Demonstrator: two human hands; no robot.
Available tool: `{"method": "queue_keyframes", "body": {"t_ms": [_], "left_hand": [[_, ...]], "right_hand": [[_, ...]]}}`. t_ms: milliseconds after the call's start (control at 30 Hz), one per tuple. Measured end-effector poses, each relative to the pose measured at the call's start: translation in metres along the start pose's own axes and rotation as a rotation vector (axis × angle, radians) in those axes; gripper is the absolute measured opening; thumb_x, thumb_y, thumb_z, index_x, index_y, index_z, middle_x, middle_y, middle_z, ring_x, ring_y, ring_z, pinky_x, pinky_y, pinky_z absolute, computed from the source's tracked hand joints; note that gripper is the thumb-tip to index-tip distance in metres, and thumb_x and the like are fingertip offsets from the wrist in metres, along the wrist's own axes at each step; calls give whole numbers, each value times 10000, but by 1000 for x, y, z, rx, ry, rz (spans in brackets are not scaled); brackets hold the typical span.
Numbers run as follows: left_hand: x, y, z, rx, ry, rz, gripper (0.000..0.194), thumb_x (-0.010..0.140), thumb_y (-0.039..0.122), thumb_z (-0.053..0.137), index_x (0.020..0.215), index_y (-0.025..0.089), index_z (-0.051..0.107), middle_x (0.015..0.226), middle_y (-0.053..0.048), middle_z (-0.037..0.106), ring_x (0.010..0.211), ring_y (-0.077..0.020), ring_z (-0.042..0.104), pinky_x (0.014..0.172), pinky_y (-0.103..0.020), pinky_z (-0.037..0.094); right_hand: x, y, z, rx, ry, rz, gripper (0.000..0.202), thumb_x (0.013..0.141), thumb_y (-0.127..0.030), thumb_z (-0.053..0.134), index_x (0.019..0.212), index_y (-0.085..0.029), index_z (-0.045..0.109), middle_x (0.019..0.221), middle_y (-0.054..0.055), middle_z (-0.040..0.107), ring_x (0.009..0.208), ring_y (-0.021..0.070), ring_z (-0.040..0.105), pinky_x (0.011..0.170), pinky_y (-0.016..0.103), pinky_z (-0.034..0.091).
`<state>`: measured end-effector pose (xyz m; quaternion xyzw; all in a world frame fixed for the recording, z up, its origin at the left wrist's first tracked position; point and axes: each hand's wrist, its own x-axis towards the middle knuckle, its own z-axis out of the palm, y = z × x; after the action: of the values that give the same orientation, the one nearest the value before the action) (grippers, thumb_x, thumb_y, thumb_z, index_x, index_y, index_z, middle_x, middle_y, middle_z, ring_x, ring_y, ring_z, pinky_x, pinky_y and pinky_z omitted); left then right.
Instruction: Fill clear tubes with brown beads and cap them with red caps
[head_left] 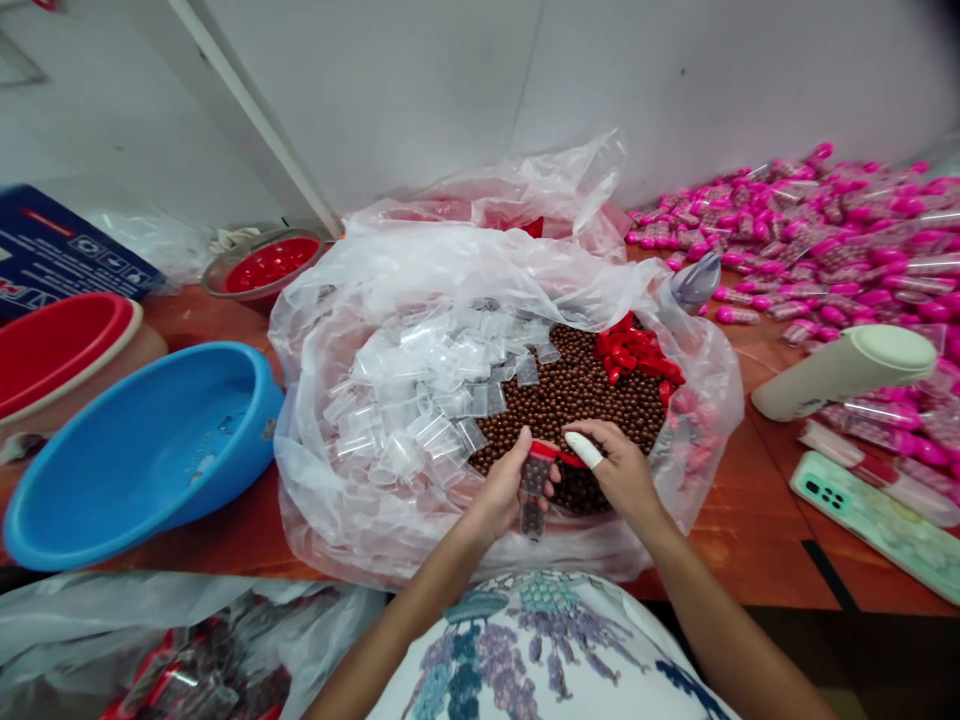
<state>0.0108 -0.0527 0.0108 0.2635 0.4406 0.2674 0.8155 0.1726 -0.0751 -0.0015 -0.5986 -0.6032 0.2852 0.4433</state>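
Observation:
My left hand (510, 487) holds a clear tube (534, 490) of brown balls upright, its fingers wrapped round it. A red cap piece lies across the tube's top. My right hand (611, 465), with a white cover on one finger, pinches the right end of the red piece. Both hands are over the front of a large plastic-lined container (322, 530). Inside it are loose brown balls (570, 385), a heap of clear empty tubes (427, 390) at the left and red caps (634, 350) at the back right.
At the left are a blue basin (150, 450), a red basin (60, 350) and a blue box (67, 250). Pink-capped tubes (840, 240) cover the right side. Nearer are a beige bottle (832, 375) and a phone (877, 520). A bag of filled tubes (202, 670) is at lower left.

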Motion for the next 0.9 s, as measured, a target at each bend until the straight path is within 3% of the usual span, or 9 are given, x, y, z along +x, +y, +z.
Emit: {"method": "queue_keyframes", "body": {"t_ms": [167,400,500,667,700,767,833,900], "left_hand": [[2,-8,5,112,58,-42,588,751,660,416,764,108,618,504,-25,574,365,-90,477,329,-183,336],[-1,-10,3,154,71,-17,580,731,686,409,626,137,562,441,-11,540,311,-84,446,293,-178,277],[-1,-14,5,191,76,47,589,741,689,385,624,139,561,435,-5,524,302,-80,433,272,-172,236],[-3,-8,4,117,82,166,567,760,658,401,648,130,577,429,14,489,310,-74,404,287,-184,273],[-3,-4,3,64,61,175,548,768,642,411,703,130,594,462,13,509,332,-76,422,299,-184,294],[-6,5,2,-37,-5,187,499,788,596,428,877,141,611,555,4,557,399,-88,477,328,-182,335],[-9,13,2,-96,-63,203,471,810,548,432,1031,159,580,617,-2,575,455,-97,512,352,-181,362],[-11,17,3,-116,-85,215,475,821,527,426,1107,167,547,639,-4,574,481,-101,523,370,-181,379]], "right_hand": [[0,-14,8,15,-181,-65,220,849,-241,488,969,-272,670,930,20,669,894,188,565,802,342,426],[-1,-19,-7,-268,-353,-376,357,874,-245,447,1220,-270,530,1134,76,585,988,220,519,830,377,414],[-2,-22,-6,-293,-379,-389,352,881,-246,439,1221,-264,526,1122,81,578,988,223,514,834,383,415],[-5,-24,1,-120,-394,-324,421,877,-294,464,1296,-277,431,1212,71,518,1097,216,473,932,381,388],[-8,-23,1,-78,-374,-298,460,869,-319,480,1319,-267,396,1242,74,498,1132,220,454,958,381,372],[-15,-19,0,-13,-217,-176,469,857,-356,499,1300,-236,405,1225,82,509,1125,221,465,961,371,373],[-23,-12,-3,5,-13,0,331,854,-382,498,1136,-210,534,1046,69,597,973,212,547,867,343,431],[-30,-6,-5,4,50,121,236,857,-396,488,907,-202,612,836,37,632,793,193,583,744,311,462]]}}
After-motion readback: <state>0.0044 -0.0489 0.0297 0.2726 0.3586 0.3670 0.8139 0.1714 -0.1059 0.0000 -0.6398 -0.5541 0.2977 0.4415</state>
